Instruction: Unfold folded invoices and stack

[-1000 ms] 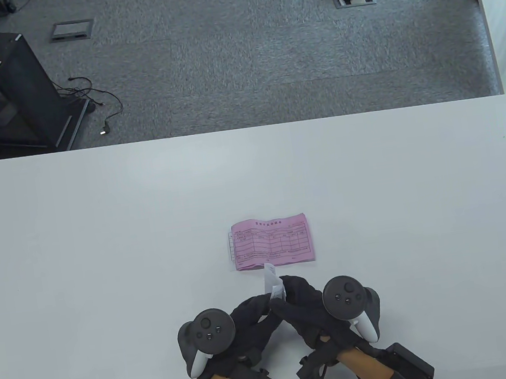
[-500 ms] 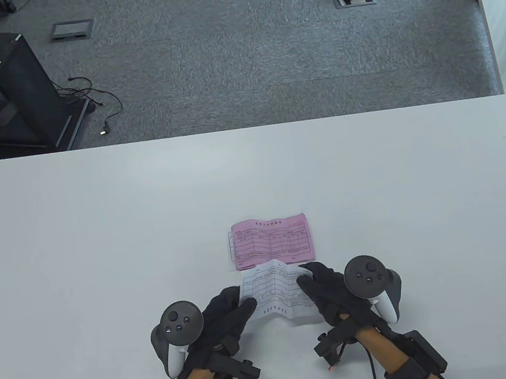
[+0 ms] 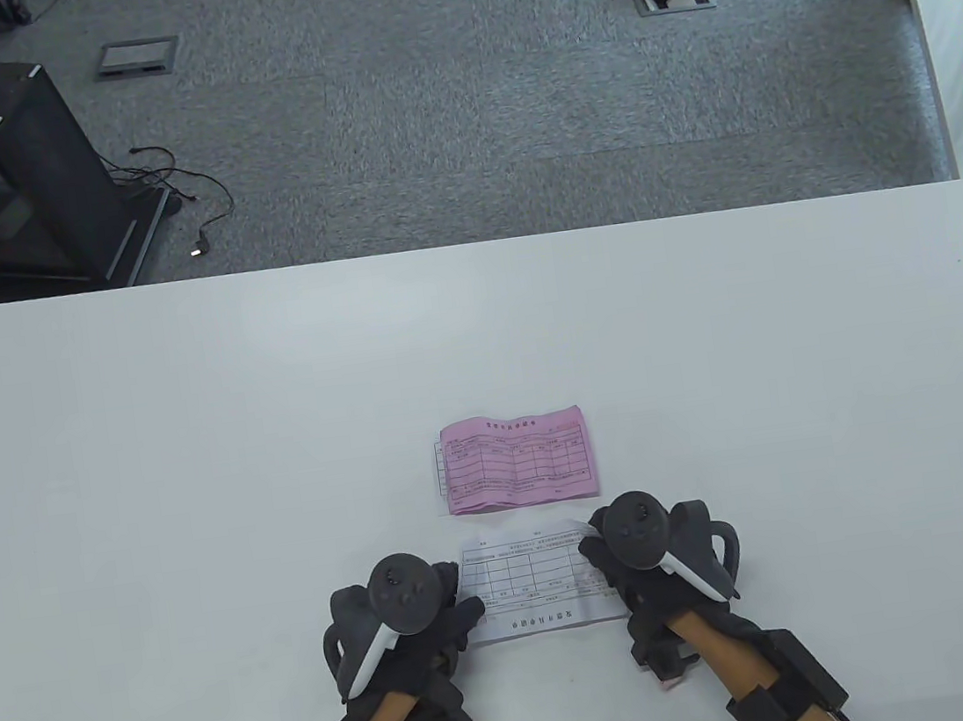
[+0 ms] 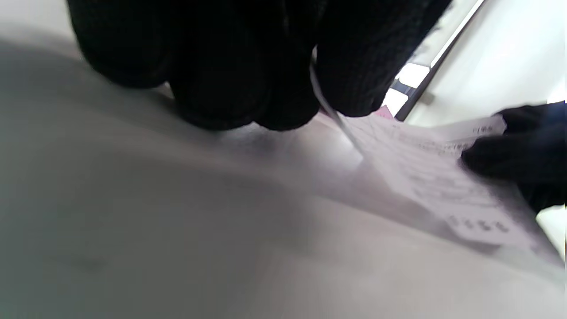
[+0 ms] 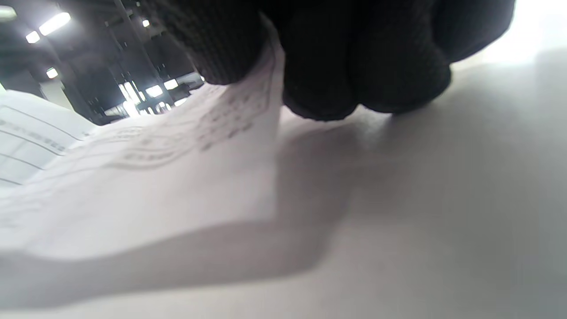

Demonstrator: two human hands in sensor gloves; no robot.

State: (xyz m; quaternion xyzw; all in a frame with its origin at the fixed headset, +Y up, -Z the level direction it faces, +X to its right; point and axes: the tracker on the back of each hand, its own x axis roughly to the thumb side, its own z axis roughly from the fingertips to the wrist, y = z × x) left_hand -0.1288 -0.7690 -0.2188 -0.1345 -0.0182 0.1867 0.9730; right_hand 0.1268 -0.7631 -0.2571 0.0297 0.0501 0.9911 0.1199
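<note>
Where the table (image 3: 194,469) meets the near edge, white invoice (image 3: 535,582) unfolded, pinched at both short ends and kept low over the surface. Left end pinched between thumb and fingers (image 4: 230,79) of left hand (image 3: 423,621); paper edge visible in the gap between the glove tips in the left wrist view. Right end pinched likewise by right hand (image 3: 641,565); sheet rising between thumb and fingers (image 5: 354,66) in the right wrist view. Long axis left to right, parallel to the near table edge. Printed grid of boxes across the middle; title line along the near edge, apparently inverted from the person's side, characters too small to read. Just beyond, close to the white sheet but apart from it, pink invoice (image 3: 517,460) flat on the table, long axis also left to right, white sheet edge showing at its left side. Printed table and heading line on the pink face, text not legible.
</note>
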